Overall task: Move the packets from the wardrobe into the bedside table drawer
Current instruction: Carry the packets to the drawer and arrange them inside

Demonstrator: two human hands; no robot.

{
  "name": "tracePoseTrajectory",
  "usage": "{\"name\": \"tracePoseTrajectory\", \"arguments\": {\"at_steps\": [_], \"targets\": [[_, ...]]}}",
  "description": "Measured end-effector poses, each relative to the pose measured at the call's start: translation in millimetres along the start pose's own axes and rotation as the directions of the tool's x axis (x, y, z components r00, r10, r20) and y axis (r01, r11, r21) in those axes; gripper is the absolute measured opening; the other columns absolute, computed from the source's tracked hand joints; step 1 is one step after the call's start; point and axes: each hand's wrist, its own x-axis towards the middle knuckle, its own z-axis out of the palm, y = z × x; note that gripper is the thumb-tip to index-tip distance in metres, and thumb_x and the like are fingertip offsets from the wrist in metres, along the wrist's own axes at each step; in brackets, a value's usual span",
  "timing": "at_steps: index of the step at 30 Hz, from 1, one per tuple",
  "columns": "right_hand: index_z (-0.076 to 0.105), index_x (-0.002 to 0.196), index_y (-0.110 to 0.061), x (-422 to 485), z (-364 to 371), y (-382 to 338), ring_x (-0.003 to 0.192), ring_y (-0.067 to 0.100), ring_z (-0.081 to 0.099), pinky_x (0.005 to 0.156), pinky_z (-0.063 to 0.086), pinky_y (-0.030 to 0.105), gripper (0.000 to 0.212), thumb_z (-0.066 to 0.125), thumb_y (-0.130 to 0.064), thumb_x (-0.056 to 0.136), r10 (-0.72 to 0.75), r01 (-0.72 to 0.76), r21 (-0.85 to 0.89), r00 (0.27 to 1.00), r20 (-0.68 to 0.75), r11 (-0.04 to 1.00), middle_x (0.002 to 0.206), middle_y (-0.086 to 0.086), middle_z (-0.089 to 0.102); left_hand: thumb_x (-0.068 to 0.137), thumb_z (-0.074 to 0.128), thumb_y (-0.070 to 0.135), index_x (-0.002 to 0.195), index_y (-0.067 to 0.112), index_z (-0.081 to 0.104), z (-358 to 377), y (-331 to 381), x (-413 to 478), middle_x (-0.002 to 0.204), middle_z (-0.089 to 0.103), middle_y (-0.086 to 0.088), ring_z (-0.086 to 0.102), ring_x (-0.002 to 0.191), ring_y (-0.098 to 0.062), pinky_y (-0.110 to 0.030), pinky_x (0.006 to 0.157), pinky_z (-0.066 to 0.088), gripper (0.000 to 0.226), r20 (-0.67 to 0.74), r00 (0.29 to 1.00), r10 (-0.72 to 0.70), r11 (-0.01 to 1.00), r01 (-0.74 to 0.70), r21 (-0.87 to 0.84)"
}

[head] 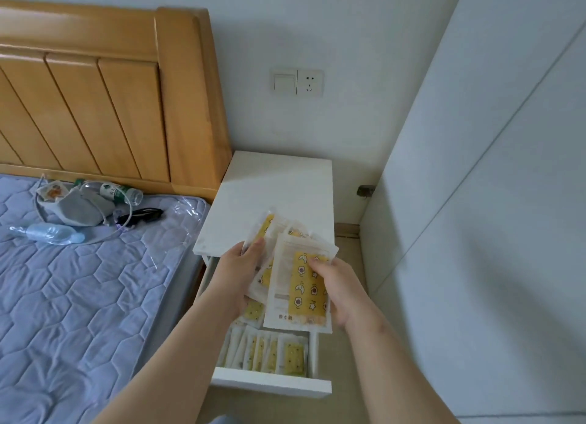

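As the drawer (272, 384) stands open below, my left hand (239, 274) grips fanned packets (279, 233), my right hand (341, 293) pinches the front packet (301, 284). Next, I reckon, slot it by the filed row (269, 350).

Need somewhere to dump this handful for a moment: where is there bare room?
The table top is bare from the wall to the held packets. The mattress is free on its near side. Crowded: the drawer front, lined with standing packets, and the mattress by the headboard, with bottles and a pouch.
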Motion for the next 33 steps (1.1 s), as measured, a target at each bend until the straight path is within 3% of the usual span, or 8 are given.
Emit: {"name": "tracePoseTrajectory", "arguments": {"at_steps": [3,8,14,22,26,30,33], "targets": [[0.062,0.104,-0.015,15,7,16,0.087,0.024,0.068,0.073,0.057,0.041,0.013,0.056,-0.022,0.094,0.029,-0.030,-0.017,0.999,-0.044,0.999,0.098,0.007,0.070,0.089,0.058,0.046,0.108,0.028,0.063,-6,-17,15,0.107,0.070,0.000,0.064,0.102,-0.026,-0.050,0.092,0.050,0.027,0.054,0.996,-0.064,0.996,0.060,0.073],[0.058,0.102,-0.020,58,31,41,0.094,0.022,0.066,0.087,0.054,0.047,0.011,0.059,-0.024,0.092,0.026,-0.041,-0.064,0.975,-0.222,0.997,0.104,0.003,0.066,0.094,0.057,0.030,0.109,0.022,0.065,-32,-38,59,0.099,0.073,-0.010,0.068,0.096,-0.034,-0.058,0.090,0.050,0.020,0.126,0.971,-0.204,0.972,0.186,0.143],[0.052,0.108,-0.016,125,70,82,0.084,0.014,0.064,0.058,0.053,0.027,0.017,0.058,-0.023,0.093,0.146,-0.161,-0.033,0.950,-0.277,0.986,0.102,0.003,0.064,0.093,0.057,0.031,0.101,0.024,0.061,-74,-69,128,0.096,0.073,-0.006,0.069,0.092,-0.029,-0.050,0.088,0.053,0.011,0.041,0.945,-0.325,0.919,0.306,0.247],[0.051,0.112,-0.013,227,47,167,0.085,0.016,0.064,0.065,0.053,0.031,0.019,0.057,-0.018,0.094,0.331,-0.345,0.004,0.899,-0.287,0.939,0.101,0.002,0.064,0.093,0.057,0.029,0.111,0.019,0.060,-74,-157,225,0.100,0.071,-0.002,0.068,0.092,-0.023,-0.046,0.087,0.054,0.021,0.006,0.911,-0.412,0.829,0.372,0.418],[0.053,0.108,-0.016,278,23,201,0.075,0.010,0.064,0.055,0.051,0.025,0.015,0.057,-0.019,0.094,0.344,-0.371,-0.045,0.895,-0.284,0.927,0.092,-0.002,0.064,0.091,0.058,0.030,0.115,0.017,0.059,-61,-207,267,0.104,0.068,-0.004,0.066,0.094,-0.023,-0.044,0.088,0.053,0.027,-0.028,0.898,-0.440,0.799,0.405,0.444],[0.055,0.110,-0.016,322,8,230,0.074,0.011,0.065,0.054,0.050,0.025,0.019,0.059,-0.022,0.093,0.365,-0.401,-0.093,0.892,-0.267,0.911,0.091,-0.002,0.065,0.090,0.057,0.033,0.106,0.019,0.064,-51,-242,298,0.097,0.069,-0.001,0.064,0.086,-0.017,-0.027,0.067,0.049,0.022,-0.061,0.886,-0.460,0.787,0.439,0.433],[0.055,0.108,-0.017,345,2,246,0.072,0.010,0.063,0.052,0.049,0.025,0.017,0.060,-0.022,0.092,0.388,-0.423,-0.075,0.878,-0.282,0.903,0.089,-0.003,0.064,0.092,0.056,0.035,0.106,0.020,0.059,-47,-260,315,0.093,0.063,0.004,0.056,0.076,-0.009,-0.023,0.059,0.042,0.021,-0.079,0.896,-0.436,0.783,0.421,0.457]]}}
